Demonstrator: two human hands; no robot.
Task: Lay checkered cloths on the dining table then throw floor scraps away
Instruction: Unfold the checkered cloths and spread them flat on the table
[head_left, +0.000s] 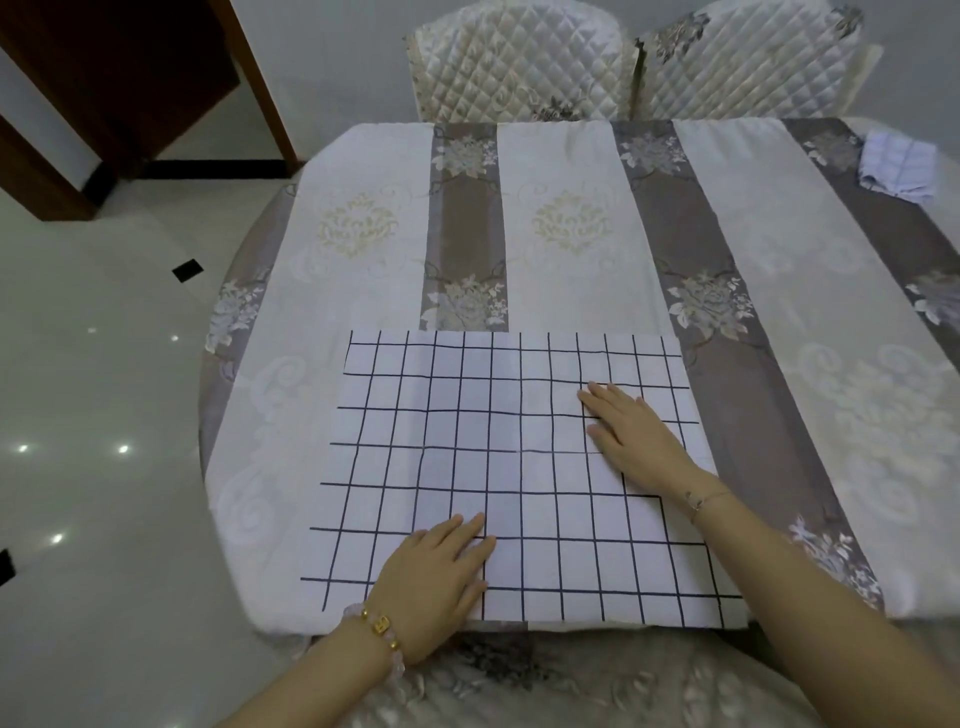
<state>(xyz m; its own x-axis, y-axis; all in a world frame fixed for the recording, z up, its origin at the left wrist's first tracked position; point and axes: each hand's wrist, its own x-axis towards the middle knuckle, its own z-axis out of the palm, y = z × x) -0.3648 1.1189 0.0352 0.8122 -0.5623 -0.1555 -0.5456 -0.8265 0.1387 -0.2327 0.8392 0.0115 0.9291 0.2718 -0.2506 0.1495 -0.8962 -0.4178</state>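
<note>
**Head view: one checkered cloth spread, both palms flat upon it**

We see a single checkered cloth (514, 467) in the lower centre of the frame. It lies open on the near part of the dining table (571, 156), and its near edge reaches the table's near rim. The left hand (441, 566) rests on the cloth's lower middle and the right hand (634, 431) on its right part. Both have straight fingers pressed flat on the fabric and grasp nothing. The left wrist carries a beaded bracelet (382, 626).

The cloth is white, ruled with thin dark lines into large squares. It lies nearly flat, with faint fold creases and slightly wavy lines near the middle. We judge it to be thin, limp fabric that slides easily on the striped floral table cover (467, 218) beneath.

We judge the task to be at an early stage. One cloth is laid and being smoothed, and most of the table is uncovered. A small folded pale cloth (896, 166) sits at the upper right; we cannot make out its pattern. On the glossy floor (104, 364) at the left we can identify no scraps, since the small dark squares (187, 270) look like tile insets. The disposal step therefore appears not yet begun. Two quilted chairs (519, 67) stand at the top of the frame.
</note>
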